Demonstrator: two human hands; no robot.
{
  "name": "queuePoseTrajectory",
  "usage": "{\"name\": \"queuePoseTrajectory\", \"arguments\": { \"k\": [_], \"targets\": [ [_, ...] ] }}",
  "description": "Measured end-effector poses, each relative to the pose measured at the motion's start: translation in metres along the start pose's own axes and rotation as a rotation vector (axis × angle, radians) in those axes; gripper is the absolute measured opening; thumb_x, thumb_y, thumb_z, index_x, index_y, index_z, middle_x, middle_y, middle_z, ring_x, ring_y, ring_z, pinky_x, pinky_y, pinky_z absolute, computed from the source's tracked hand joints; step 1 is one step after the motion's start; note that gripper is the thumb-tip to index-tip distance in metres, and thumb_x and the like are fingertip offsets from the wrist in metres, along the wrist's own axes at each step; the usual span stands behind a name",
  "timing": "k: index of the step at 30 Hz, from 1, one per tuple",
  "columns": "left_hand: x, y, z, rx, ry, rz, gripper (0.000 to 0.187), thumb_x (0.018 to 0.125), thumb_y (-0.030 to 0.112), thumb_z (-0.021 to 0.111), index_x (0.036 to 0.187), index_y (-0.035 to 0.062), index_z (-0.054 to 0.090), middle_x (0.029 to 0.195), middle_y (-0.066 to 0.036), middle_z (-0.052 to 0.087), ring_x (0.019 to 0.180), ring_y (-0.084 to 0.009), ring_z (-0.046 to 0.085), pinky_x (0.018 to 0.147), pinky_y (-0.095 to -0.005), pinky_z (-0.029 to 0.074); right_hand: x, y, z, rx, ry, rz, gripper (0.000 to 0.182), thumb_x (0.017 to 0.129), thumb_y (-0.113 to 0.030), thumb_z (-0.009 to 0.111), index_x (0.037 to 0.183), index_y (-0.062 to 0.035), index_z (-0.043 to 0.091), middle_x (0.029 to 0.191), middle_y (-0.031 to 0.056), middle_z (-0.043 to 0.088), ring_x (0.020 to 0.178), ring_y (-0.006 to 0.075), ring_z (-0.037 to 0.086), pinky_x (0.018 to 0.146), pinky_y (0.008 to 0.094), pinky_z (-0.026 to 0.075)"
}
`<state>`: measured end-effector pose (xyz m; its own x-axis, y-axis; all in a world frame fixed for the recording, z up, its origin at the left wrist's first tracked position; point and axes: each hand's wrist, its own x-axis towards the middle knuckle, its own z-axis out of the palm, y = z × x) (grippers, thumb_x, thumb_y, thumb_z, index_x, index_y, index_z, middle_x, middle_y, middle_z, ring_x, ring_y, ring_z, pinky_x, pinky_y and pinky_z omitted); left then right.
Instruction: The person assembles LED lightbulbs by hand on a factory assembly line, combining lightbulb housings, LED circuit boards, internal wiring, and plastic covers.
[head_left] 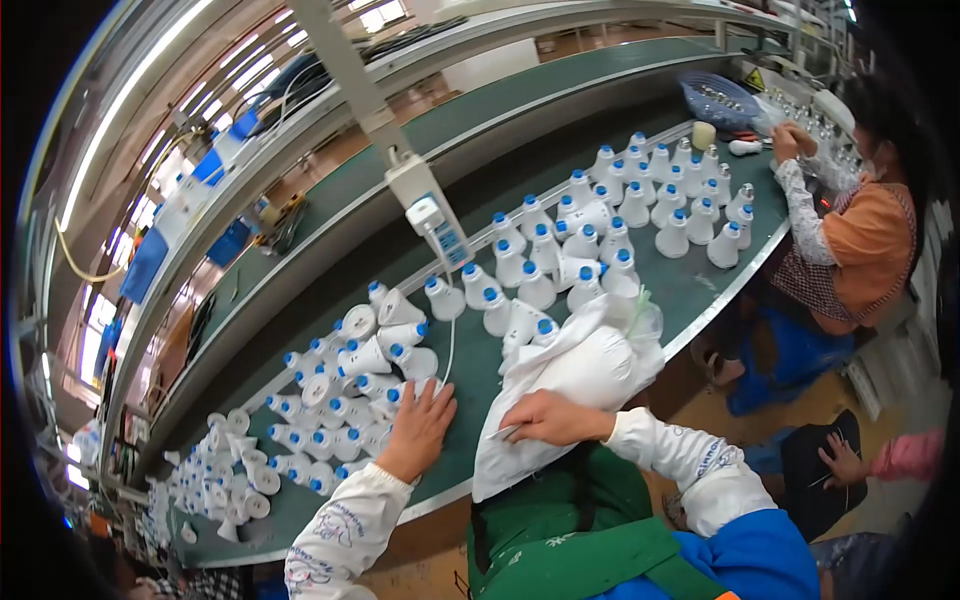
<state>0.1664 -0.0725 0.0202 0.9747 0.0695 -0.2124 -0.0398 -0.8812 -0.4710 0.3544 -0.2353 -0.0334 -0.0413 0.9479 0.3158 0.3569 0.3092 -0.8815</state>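
Observation:
My left hand [420, 430] lies palm down on the green table, fingers spread, right beside a crowd of white cone-shaped bulb housings [341, 412] with blue tips. My right hand [556, 418] is closed over the front of a white plastic bag [575, 365], and a small flat pale piece [505, 433] pokes out from its fingers; I cannot tell what it is. Full and rounded, the bag rests at the table's edge against my green apron [570, 520]. More blue-tipped housings [537, 287] stand behind the bag, a few tipped on their sides.
A post with a socket box [430, 212] rises at the table's far side, a white cable hanging from it. To the right, a seated person in orange [868, 240] works near a blue basket [720, 100] of small parts. Another person's hand [843, 462] shows lower right.

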Motion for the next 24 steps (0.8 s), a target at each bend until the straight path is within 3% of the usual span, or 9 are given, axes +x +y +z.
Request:
{"name": "queuePoseTrajectory", "arguments": {
  "k": [2,5,6,8,10,14,16,18,24],
  "targets": [
    [0.006,-0.003,-0.009,-0.042,0.021,0.013,0.064,0.071,0.027,0.070,0.129,0.0143,0.048,0.139,-0.008,0.037,0.130,-0.0299,0.031,0.104,-0.0549,0.023,0.001,0.002,0.002,0.047,-0.018,-0.024,0.016,0.074,-0.015,0.067,0.087,-0.0059,0.064,0.073,0.0131,0.061,0.067,0.0294,0.058,0.061,0.0357,0.043],
    [0.027,-0.008,-0.032,-0.588,0.249,-0.023,0.051,0.075,0.009,0.065,0.124,0.0108,0.051,0.127,-0.011,0.049,0.112,-0.0305,0.050,0.091,-0.0418,0.042,0.000,-0.001,0.000,0.020,-0.026,-0.039,0.017,0.075,-0.015,0.066,0.089,-0.0057,0.065,0.074,0.0128,0.062,0.069,0.0298,0.058,0.062,0.0367,0.044],
    [0.041,-0.011,-0.025,-0.578,0.248,-0.023,0.051,0.075,0.009,0.065,0.124,0.0108,0.051,0.127,-0.011,0.049,0.112,-0.0305,0.050,0.091,-0.0418,0.042,0.001,0.000,-0.001,-0.007,-0.021,-0.060,0.017,0.075,-0.015,0.066,0.089,-0.0057,0.065,0.075,0.0126,0.062,0.070,0.0299,0.059,0.063,0.0371,0.044],
    [0.074,-0.009,-0.011,-1.125,0.297,-0.287,0.048,0.078,0.008,0.062,0.124,0.0057,0.050,0.123,-0.012,0.052,0.104,-0.0308,0.054,0.081,-0.0358,0.047,0.001,0.000,-0.003,0.010,-0.053,-0.042,0.017,0.076,-0.016,0.066,0.090,-0.0056,0.065,0.077,0.0119,0.063,0.073,0.0306,0.059,0.065,0.0383,0.044],
    [0.117,0.003,0.007,-1.334,0.478,-0.563,0.049,0.080,0.010,0.062,0.125,0.0003,0.048,0.122,-0.016,0.052,0.104,-0.0302,0.054,0.077,-0.0353,0.049,0.002,-0.002,-0.004,0.028,-0.052,-0.026,0.017,0.076,-0.016,0.066,0.090,-0.0064,0.065,0.078,0.0117,0.064,0.073,0.0313,0.059,0.066,0.0391,0.045],
    [0.178,0.007,0.039,-1.062,0.883,-0.683,0.059,0.077,0.022,0.068,0.126,-0.0010,0.046,0.117,-0.022,0.052,0.103,-0.0301,0.054,0.081,-0.0352,0.048,0.001,-0.001,-0.005,-0.005,-0.053,-0.025,0.019,0.076,-0.016,0.065,0.094,-0.0080,0.066,0.083,0.0093,0.065,0.079,0.0292,0.059,0.071,0.0372,0.046],
    [0.189,0.008,0.032,-1.167,0.845,-0.748,0.054,0.077,0.026,0.068,0.121,-0.0012,0.050,0.110,-0.022,0.056,0.096,-0.0304,0.056,0.078,-0.0378,0.047,0.000,-0.001,-0.005,-0.003,-0.083,-0.005,0.020,0.077,-0.015,0.065,0.095,-0.0082,0.067,0.086,0.0082,0.066,0.081,0.0278,0.059,0.073,0.0359,0.046],
    [0.193,0.002,0.031,-1.426,0.572,-0.725,0.052,0.078,0.028,0.067,0.114,-0.0041,0.051,0.108,-0.022,0.056,0.102,-0.0370,0.051,0.087,-0.0419,0.041,0.000,-0.001,-0.006,0.043,-0.068,-0.013,0.019,0.077,-0.013,0.064,0.096,-0.0082,0.066,0.086,0.0081,0.066,0.082,0.0275,0.059,0.074,0.0357,0.046],
    [0.169,-0.002,0.049,-1.393,0.629,-0.726,0.049,0.078,0.027,0.067,0.113,-0.0032,0.052,0.106,-0.022,0.057,0.102,-0.0350,0.051,0.089,-0.0422,0.040,0.003,0.000,-0.006,0.051,-0.077,-0.005,0.020,0.077,-0.012,0.064,0.096,-0.0078,0.066,0.086,0.0077,0.066,0.082,0.0269,0.059,0.075,0.0354,0.046]
  ]
}}
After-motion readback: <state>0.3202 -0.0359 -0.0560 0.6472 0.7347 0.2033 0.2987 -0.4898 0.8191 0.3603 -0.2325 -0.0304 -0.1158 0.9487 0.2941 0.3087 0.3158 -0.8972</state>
